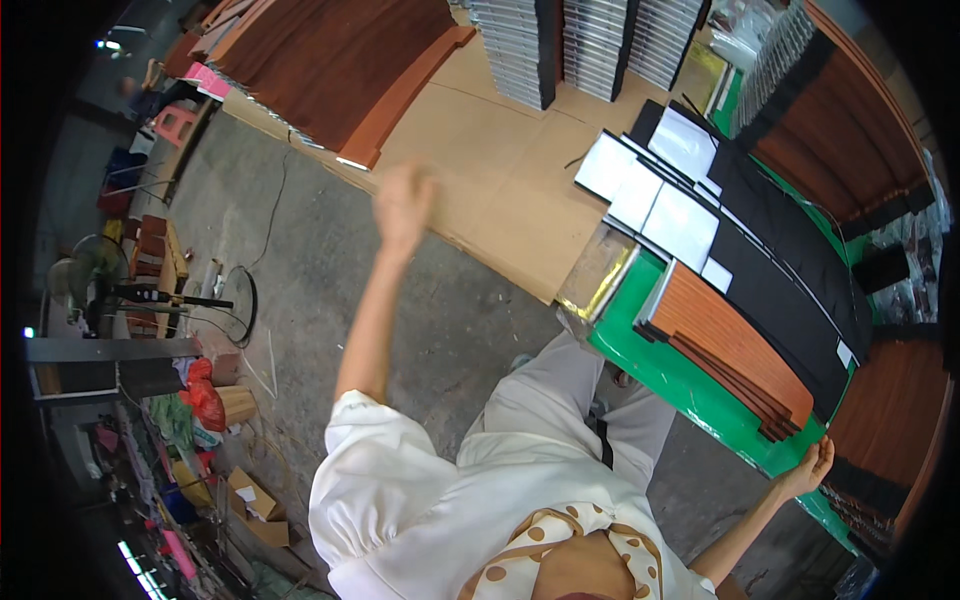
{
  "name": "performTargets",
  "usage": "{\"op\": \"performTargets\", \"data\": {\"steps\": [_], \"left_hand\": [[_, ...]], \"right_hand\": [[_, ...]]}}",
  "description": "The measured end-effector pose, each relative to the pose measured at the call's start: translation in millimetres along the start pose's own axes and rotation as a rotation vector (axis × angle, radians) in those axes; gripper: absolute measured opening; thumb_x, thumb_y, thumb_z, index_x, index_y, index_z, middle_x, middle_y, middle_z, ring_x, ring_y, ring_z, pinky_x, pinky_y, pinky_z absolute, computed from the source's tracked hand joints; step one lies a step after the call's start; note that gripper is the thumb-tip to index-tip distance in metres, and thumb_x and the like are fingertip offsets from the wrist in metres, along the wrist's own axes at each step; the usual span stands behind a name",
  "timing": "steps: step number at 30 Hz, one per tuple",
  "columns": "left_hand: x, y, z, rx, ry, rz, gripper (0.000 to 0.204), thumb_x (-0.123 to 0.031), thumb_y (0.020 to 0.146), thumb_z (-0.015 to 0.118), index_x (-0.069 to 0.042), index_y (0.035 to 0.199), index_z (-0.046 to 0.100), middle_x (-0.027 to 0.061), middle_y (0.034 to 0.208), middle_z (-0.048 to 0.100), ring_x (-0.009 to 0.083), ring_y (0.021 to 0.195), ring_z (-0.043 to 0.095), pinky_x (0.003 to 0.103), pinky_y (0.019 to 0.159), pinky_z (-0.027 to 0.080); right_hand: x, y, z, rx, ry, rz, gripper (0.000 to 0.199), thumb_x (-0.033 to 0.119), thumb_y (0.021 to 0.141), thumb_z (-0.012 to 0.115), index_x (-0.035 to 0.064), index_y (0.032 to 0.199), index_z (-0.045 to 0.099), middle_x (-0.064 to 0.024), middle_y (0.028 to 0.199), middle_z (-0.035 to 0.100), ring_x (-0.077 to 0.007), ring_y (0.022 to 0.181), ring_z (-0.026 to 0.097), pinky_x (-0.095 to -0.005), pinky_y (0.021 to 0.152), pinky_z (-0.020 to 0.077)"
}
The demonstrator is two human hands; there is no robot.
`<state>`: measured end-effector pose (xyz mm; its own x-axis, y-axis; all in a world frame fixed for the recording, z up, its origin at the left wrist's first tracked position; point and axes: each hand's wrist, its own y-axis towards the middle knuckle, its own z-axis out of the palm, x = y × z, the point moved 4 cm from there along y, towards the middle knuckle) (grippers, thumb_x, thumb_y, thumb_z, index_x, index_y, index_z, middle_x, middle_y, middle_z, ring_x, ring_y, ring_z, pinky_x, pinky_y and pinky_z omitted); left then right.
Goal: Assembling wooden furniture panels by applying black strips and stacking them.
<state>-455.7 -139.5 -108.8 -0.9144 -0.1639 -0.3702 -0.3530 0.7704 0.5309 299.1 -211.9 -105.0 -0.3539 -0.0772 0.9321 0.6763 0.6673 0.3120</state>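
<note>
My left hand (405, 208) is reached out over the edge of the cardboard-covered table (510, 180), just below the near corner of a stack of reddish-brown boards (330, 60). Motion smears its fingers, and nothing in it can be made out. My right hand (808, 470) is low at the right, by the corner of the green tabletop (640, 345). Its fingers are loosely bent and apart, with no object visible in them. Closest to it lie several fanned wood-coloured slats (735, 350). Beyond these are long black pieces (770, 250) with white sheets (680, 222) on top.
Tall stacks of silver-edged pieces (510, 50) stand at the back. More brown boards (840, 140) rise at the right. On the left floor are a fan (90, 280), a red plastic bag (205, 395) and an open carton (258, 505). A person (160, 98) is far left near a pink stool (175, 124).
</note>
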Motion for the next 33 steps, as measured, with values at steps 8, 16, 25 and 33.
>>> {"op": "performTargets", "data": {"steps": [8,16,25,33], "left_hand": [[130,49,2,0.096,0.110,-0.470,0.093,-0.054,0.064,0.073,-0.005,0.134,0.035,0.0244,0.129,0.042,0.0384,0.125,0.037,0.050,0.099,0.033],[92,-7,-27,0.347,-1.178,-0.980,0.085,-0.059,0.070,0.066,-0.004,0.129,0.040,0.0115,0.109,0.052,0.0225,0.079,0.055,0.032,0.067,0.046],[16,-175,-90,0.305,-1.429,-0.913,0.069,-0.052,0.071,0.068,-0.006,0.119,0.049,0.0078,0.107,0.053,0.0195,0.090,0.054,0.031,0.071,0.044],[-122,-126,-95,0.820,-1.243,-0.477,0.091,-0.067,0.060,0.065,0.005,0.115,0.054,0.0093,0.095,0.056,0.0188,0.085,0.053,0.030,0.075,0.040]], "right_hand": [[44,-13,50,0.006,-0.035,-0.061,0.015,-0.003,0.089,0.052,-0.0019,0.102,0.060,-0.0082,0.102,0.062,-0.0148,0.096,0.058,-0.0262,0.088,0.0459],[66,-28,76,0.201,0.058,-0.187,0.014,-0.006,0.088,0.050,-0.0013,0.094,0.062,-0.0073,0.095,0.063,-0.0147,0.091,0.059,-0.0278,0.087,0.0465],[189,-116,176,0.586,-0.020,-0.835,0.011,-0.004,0.070,0.063,0.0012,0.079,0.065,-0.0110,0.093,0.064,-0.0279,0.095,0.060,-0.0386,0.084,0.0472],[242,-167,202,0.506,-0.259,-1.385,0.039,0.016,0.079,0.064,0.0259,0.116,0.059,0.0043,0.123,0.054,-0.0150,0.119,0.049,-0.0601,0.104,0.0247]]}}
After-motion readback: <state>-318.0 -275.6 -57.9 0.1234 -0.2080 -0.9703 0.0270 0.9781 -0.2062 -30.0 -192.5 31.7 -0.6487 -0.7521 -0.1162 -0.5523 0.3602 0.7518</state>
